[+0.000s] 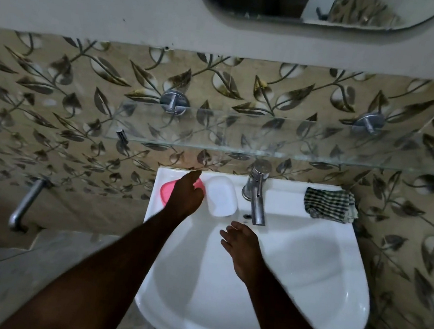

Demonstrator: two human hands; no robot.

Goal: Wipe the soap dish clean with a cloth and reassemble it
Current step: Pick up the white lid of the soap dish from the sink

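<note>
Soap dish pink tray (166, 191) under left hand (185, 194), grip unclear; white lid (221, 195) just beside. Right hand (242, 245) spread, empty, over sink (305, 284).

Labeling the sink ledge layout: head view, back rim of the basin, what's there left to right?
pink soap dish part, partly under the left hand → white soap dish part → chrome tap → checked cloth. All sit on the white sink ledge; the right hand hovers over the basin, nearer than the row.
</note>
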